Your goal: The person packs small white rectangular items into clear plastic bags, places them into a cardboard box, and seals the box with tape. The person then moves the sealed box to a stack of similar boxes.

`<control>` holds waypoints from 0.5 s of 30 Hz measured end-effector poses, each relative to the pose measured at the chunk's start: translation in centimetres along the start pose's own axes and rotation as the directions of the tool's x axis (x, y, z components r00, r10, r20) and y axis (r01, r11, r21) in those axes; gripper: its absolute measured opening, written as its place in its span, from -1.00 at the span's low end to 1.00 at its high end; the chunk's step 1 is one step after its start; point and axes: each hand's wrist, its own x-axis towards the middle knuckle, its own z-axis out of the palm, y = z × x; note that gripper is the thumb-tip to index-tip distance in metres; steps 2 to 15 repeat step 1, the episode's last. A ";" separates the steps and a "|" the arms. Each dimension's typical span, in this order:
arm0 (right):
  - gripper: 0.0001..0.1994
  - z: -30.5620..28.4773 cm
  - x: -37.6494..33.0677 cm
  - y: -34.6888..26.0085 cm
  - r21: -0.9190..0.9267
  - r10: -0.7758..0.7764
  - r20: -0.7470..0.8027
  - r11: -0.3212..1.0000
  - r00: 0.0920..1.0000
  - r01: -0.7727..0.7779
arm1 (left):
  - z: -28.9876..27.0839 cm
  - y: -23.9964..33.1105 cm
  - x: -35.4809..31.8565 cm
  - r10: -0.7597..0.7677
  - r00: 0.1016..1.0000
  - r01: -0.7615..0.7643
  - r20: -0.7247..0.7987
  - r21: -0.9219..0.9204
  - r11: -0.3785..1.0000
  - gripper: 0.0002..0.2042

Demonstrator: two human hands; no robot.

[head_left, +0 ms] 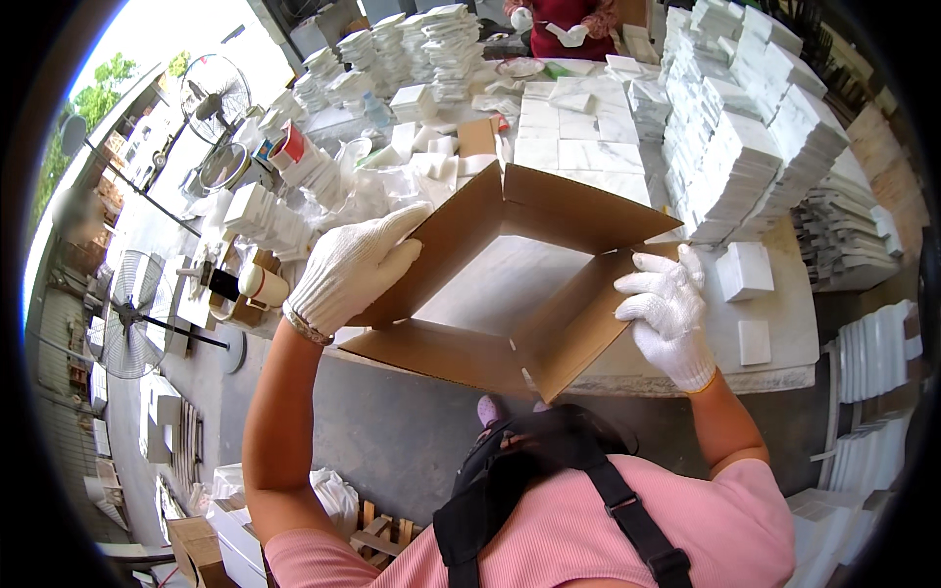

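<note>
A brown cardboard box [461,353] stands open at the near edge of a pale stone worktable [784,333], its flaps spread and its inside showing the table through it. My left hand [348,267], in a white knit glove, presses on the left flap and wall of the box. My right hand [667,312], also gloved, grips the edge of the right flap. Both forearms come up from below, and a black strap bag [529,461] hangs at my chest.
Tall stacks of white marble tiles [745,147] fill the right side and the back of the table. Flat tiles [578,132] lie beyond the box. Standing fans [127,314] are at left. Another person in red with gloved hands [569,29] works at the far end.
</note>
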 end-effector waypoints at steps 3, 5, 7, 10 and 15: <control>-0.68 -0.6 0.0 0.2 0.069 -0.023 0.045 0.997 0.999 0.019 | -0.2 0.4 0.4 -0.014 0.999 0.016 -0.047 0.037 0.999 -0.59; -0.68 -0.6 0.0 0.2 0.069 -0.023 0.045 0.997 0.999 0.019 | -0.2 0.4 0.4 -0.014 0.999 0.016 -0.047 0.037 0.999 -0.59; -0.68 -0.6 0.0 0.2 0.069 -0.023 0.045 0.997 0.999 0.019 | -0.2 0.4 0.4 -0.014 0.999 0.016 -0.047 0.037 0.999 -0.59; -0.68 -0.6 0.0 0.2 0.069 -0.023 0.045 0.997 0.999 0.019 | -0.2 0.4 0.4 -0.014 0.999 0.016 -0.047 0.037 0.999 -0.59; -0.68 -0.6 0.0 0.2 0.069 -0.023 0.045 0.997 0.999 0.019 | -0.2 0.4 0.4 -0.014 0.999 0.016 -0.047 0.037 0.999 -0.59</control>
